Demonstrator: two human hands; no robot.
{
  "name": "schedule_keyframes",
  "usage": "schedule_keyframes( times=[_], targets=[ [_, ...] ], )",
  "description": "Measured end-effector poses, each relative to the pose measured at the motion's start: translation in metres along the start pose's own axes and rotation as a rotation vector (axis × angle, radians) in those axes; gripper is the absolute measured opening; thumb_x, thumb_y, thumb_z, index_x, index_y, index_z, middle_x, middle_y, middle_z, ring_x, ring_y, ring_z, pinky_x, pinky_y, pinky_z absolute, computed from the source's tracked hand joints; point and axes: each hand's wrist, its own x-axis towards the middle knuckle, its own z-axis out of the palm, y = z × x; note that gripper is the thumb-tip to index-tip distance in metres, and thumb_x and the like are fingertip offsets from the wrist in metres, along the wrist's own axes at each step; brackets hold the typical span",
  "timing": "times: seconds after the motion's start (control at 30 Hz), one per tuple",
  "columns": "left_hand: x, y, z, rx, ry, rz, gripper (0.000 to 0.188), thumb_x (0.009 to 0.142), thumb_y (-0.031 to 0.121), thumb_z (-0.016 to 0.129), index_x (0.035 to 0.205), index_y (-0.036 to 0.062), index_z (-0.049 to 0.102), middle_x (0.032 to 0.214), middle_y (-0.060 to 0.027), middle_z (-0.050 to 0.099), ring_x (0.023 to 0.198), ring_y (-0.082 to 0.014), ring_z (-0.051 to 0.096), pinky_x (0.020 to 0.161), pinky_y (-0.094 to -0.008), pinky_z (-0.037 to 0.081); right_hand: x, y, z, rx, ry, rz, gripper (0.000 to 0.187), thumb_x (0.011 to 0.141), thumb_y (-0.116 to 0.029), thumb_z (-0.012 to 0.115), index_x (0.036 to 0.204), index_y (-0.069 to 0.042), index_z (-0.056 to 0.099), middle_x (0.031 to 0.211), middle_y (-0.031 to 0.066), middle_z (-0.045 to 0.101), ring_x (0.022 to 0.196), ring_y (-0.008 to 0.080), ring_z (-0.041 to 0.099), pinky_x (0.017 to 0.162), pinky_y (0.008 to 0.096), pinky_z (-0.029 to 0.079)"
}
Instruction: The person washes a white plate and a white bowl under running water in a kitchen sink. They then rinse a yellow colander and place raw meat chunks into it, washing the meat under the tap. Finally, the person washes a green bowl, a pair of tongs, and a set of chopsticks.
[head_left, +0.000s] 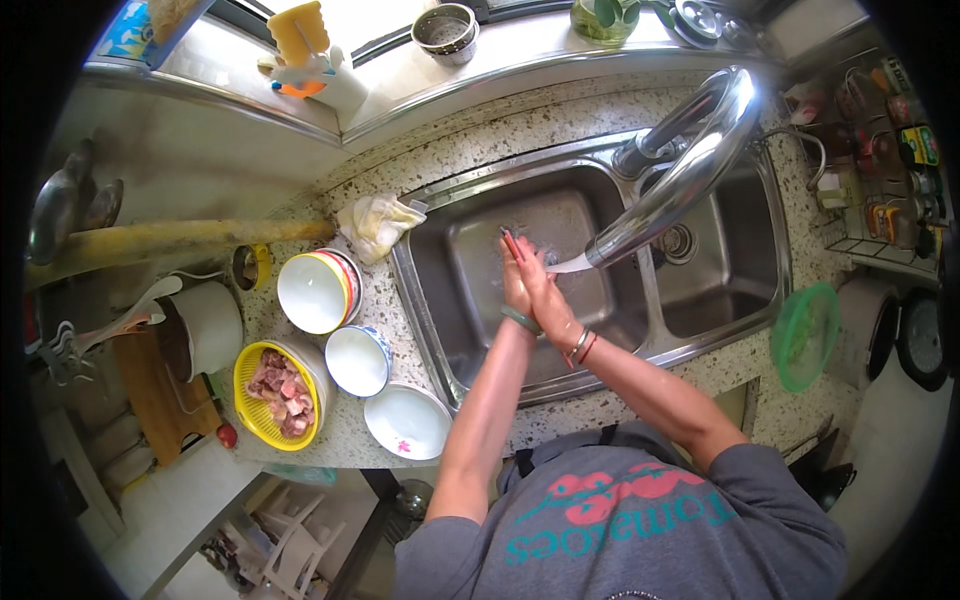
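Both my hands are pressed together, fingers pointing away from me, over the large left basin [470, 340] of a steel double sink. My left hand [516, 290] lies against my right hand [545, 292], which partly covers it. A slim red thing [513, 245] with a dark tip shows at the fingertips; its kind is too small to make out. Water [570, 265] runs from the curved chrome faucet [690, 185] onto or right beside my right hand. A green bangle [521, 320] circles my left wrist; a metal bracelet and a red band sit on my right.
Left of the sink stand stacked bowls [312, 292], a blue-patterned bowl [358, 361], a white bowl [407, 422] and a yellow basket [244, 395] of raw meat pieces. A plastic bag [378, 228] lies at the sink's back left corner. A green basket [805, 337] stands at the right.
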Motion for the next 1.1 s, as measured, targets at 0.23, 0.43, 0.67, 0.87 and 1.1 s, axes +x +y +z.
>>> schedule_keyframes(
  times=[0.23, 0.43, 0.67, 0.87, 1.1],
  targets=[
    [-0.017, 0.001, 0.027, 0.385, -0.042, 0.177, 0.058, 0.092, 0.061, 0.044, 0.119, 0.0113, 0.054, 0.095, 0.0009, 0.049, 0.089, -0.0110, 0.046, 0.082, -0.0282, 0.040, 0.026, 0.011, -0.022, 0.427, -0.027, 0.329, 0.053, 0.100, -0.049, 0.035, 0.111, -0.002, 0.055, 0.103, 0.0047, 0.055, 0.099, 0.0166, 0.050, 0.088, 0.0331, 0.041],
    [-0.038, 0.006, 0.050, 0.144, -0.052, 0.010, 0.057, 0.099, 0.052, 0.035, 0.135, 0.0087, 0.044, 0.123, -0.0016, 0.054, 0.113, -0.0139, 0.049, 0.100, -0.0296, 0.036, 0.009, -0.032, -0.030, 0.486, -0.020, 0.451, 0.064, 0.100, -0.053, 0.030, 0.141, -0.004, 0.039, 0.124, 0.0066, 0.050, 0.111, 0.0147, 0.045, 0.097, 0.0274, 0.036],
    [-0.011, 0.023, 0.032, 0.283, 0.021, -0.106, 0.072, 0.088, 0.068, 0.040, 0.130, 0.0095, 0.041, 0.116, -0.0033, 0.054, 0.103, -0.0157, 0.052, 0.089, -0.0292, 0.042, 0.001, 0.002, -0.014, 0.533, -0.159, 0.145, 0.068, 0.100, -0.053, 0.024, 0.149, -0.005, 0.019, 0.151, 0.0056, 0.023, 0.139, 0.0166, 0.019, 0.113, 0.0277, 0.015],
    [-0.031, -0.001, 0.054, 0.324, 0.033, 0.069, 0.051, 0.098, 0.048, 0.038, 0.133, 0.0109, 0.047, 0.116, -0.0043, 0.055, 0.104, -0.0166, 0.052, 0.090, -0.0300, 0.042, 0.024, 0.032, -0.032, 0.537, -0.055, 0.408, 0.069, 0.099, -0.052, 0.030, 0.149, -0.005, 0.019, 0.142, 0.0061, 0.034, 0.125, 0.0168, 0.036, 0.103, 0.0282, 0.030],
    [-0.026, 0.004, 0.031, 0.125, -0.177, -0.078, 0.052, 0.094, 0.055, 0.046, 0.125, 0.0137, 0.049, 0.091, 0.0040, 0.050, 0.084, -0.0096, 0.049, 0.074, -0.0249, 0.042, 0.010, -0.004, -0.029, 0.479, -0.058, 0.391, 0.060, 0.092, -0.038, 0.057, 0.136, -0.003, 0.040, 0.128, 0.0085, 0.052, 0.116, 0.0187, 0.049, 0.099, 0.0320, 0.037]
  ],
)
